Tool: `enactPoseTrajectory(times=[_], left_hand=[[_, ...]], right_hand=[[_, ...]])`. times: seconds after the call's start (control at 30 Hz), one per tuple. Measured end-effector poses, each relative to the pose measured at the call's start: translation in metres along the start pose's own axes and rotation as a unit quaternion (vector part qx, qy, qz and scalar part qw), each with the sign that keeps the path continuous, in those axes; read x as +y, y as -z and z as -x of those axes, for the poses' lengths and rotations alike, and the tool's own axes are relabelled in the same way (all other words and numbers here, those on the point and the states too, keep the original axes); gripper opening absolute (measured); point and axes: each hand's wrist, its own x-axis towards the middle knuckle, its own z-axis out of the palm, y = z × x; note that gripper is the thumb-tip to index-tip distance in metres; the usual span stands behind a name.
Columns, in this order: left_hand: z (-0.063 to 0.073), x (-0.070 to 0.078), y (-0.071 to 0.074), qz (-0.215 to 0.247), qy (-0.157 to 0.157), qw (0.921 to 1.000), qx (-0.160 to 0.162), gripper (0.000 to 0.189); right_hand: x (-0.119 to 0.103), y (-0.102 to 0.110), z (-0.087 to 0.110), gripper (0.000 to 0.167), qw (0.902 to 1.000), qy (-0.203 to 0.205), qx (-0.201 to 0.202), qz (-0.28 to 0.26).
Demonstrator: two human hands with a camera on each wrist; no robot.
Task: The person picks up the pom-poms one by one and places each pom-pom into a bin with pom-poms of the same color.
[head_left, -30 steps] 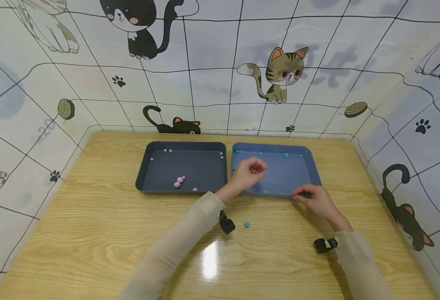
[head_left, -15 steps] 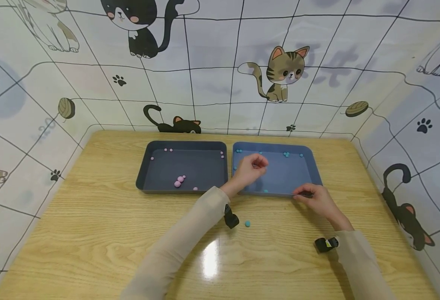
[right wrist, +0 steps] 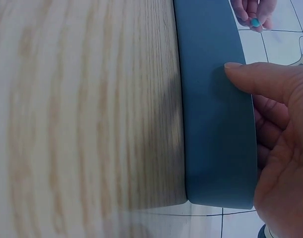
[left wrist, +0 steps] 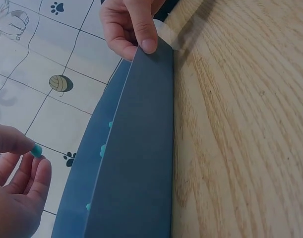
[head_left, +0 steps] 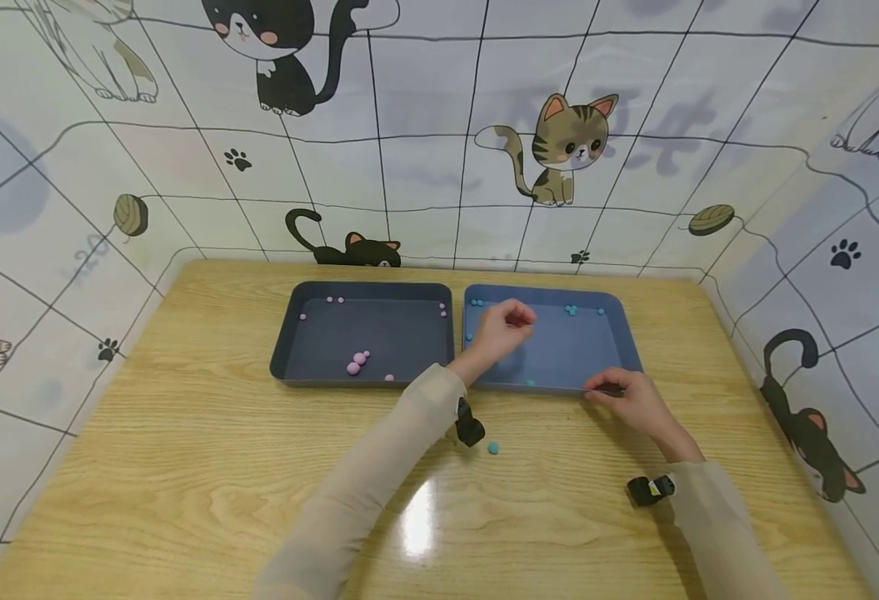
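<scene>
My left hand is raised over the blue tray, its thumb and fingertips pinching a small teal ball. That ball also shows between the fingertips in the right wrist view. At the tray's front right, my right hand grips the front wall, thumb on the outside and fingers inside. Several smaller teal balls lie along the tray's back edge, and others sit at its left side and front. Part of the tray's left area is hidden behind my left hand.
A dark grey tray stands just left of the blue one, with pink balls of differing sizes inside. One loose teal ball lies on the wooden table in front, near my left wrist camera. A cat-patterned cloth wall rises behind.
My left hand has lifted slightly and shifted a little farther back, its forearm swinging right. My right hand stays on the blue tray's front wall.
</scene>
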Motion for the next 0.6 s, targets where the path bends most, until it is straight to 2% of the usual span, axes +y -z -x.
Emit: enactPoseTrajectory(times=[0.23,0.6], left_hand=[[-0.0014,-0.0025,-0.0005,0.008,-0.003,1.0,0.003,0.01],[0.0062,0.0058,0.0055,0.019,-0.004,0.9998,-0.005,0.009]], right_hand=[[-0.001,-0.0007,0.0,0.004,1.0,-0.003,-0.003,0.004],[0.0009,-0.0009,0.0008,0.004,1.0,-0.005,-0.002,0.004]])
